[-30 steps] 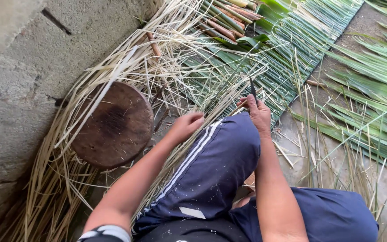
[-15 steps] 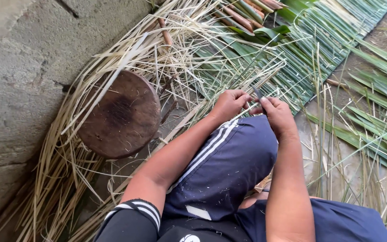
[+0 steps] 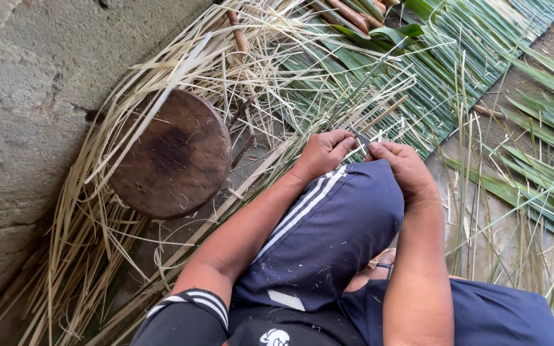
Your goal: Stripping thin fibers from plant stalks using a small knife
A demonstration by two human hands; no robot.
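Against the grey concrete wall (image 3: 27, 96) at your far left lies a heap of pale dried strips (image 3: 97, 243), with a round dark wooden block (image 3: 174, 154) resting among them; keep that heap clear of your elbow so nothing snags as you work; over your raised knee in dark blue trousers (image 3: 328, 230), your left hand (image 3: 322, 154) is curled shut around a thin leaf rib (image 3: 379, 115) that runs up and away over the green leaves; pinch it close to the working point so it cannot whip or bend; your right hand (image 3: 405, 170) is closed on a small dark blade (image 3: 359, 136), its tip just beside your left fingertips; judging by that closeness, angle the edge away from those fingers and draw in short, light strokes; beyond and to the right spread the green palm fronds (image 3: 482, 83) on the bare ground (image 3: 520, 77); let the stripped green fall there, apart from the dried pile.
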